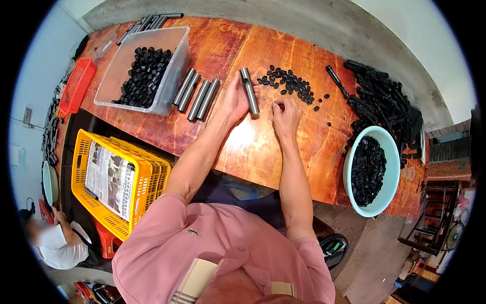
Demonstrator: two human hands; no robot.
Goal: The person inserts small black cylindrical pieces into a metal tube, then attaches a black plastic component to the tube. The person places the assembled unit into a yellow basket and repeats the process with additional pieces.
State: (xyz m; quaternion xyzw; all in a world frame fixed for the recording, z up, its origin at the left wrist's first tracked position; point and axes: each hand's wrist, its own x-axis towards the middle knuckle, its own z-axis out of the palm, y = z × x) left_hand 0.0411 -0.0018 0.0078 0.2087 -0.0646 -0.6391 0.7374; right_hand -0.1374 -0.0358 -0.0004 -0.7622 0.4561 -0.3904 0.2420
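My left hand [234, 103] is closed around a silver metal tube [251, 96], which has a slot near its far end. The tube is tilted slightly, its near end towards me. Beside it, to the right, my right hand [286, 119] has its fingers curled in a pinch above the wooden table. Whatever may be in those fingertips is too small to make out. Just beyond my right hand lie many small black oval caps [291, 82], loosely scattered. Several similar metal tubes [202, 100] lie side by side to the left of my left hand.
A clear plastic bin [172, 86] of black parts stands at the left. A yellow crate [143, 195] lined with newspaper is at the near left. On the right are a pale blue basin [390, 175] of black pieces and heaped black tubes [379, 96]. Another person [63, 243] sits far left.
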